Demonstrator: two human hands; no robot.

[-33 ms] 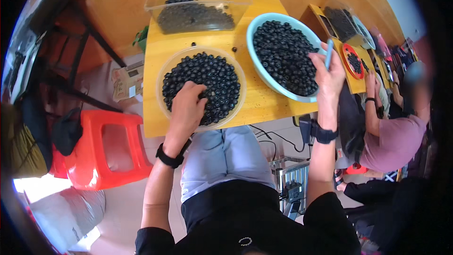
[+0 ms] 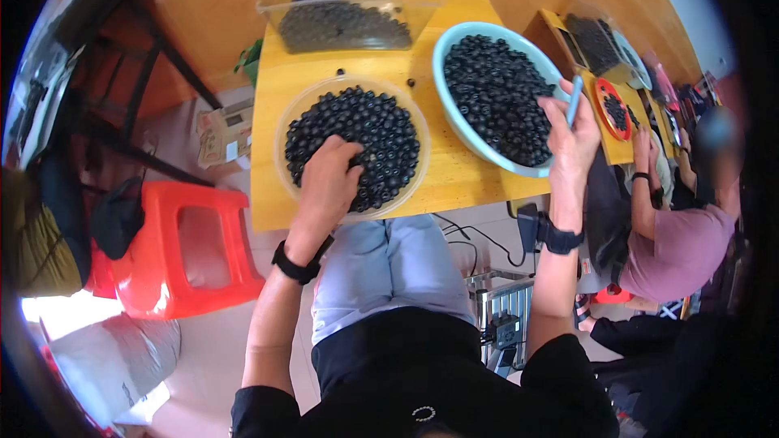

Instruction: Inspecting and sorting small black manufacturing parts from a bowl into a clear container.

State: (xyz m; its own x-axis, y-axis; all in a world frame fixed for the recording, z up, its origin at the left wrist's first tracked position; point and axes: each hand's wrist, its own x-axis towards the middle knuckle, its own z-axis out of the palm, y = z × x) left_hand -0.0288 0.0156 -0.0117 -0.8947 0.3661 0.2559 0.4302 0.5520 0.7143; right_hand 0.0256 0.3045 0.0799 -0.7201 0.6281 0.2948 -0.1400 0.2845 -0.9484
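My left hand (image 2: 331, 178) lies over a clear round tub (image 2: 280, 126) filled with small shiny black balls (image 2: 381, 146), some showing a ring-like spot. Its fingers are curled down among them; whatever lies under the fingertips is hidden. To the right, a light blue basin (image 2: 445, 101) of the same balls tilts toward me. My right hand (image 2: 576, 142) is raised at its right rim, palm partly up, closed around a slim light blue handle (image 2: 574, 101). What that handle belongs to cannot be made out. Both wrists carry black bands.
Behind the tub, a clear rectangular bin (image 2: 349, 36) holds more black balls on the yellow table (image 2: 324, 65). Two loose balls lie between them. A red stool (image 2: 154, 259) stands at the left. On the right, another person in a pink top (image 2: 677, 251) works near a red tray (image 2: 600, 105).
The view has shifted a little, so the table and its containers appear slightly farther right. My hands keep nearly the same places over the tub and at the basin.
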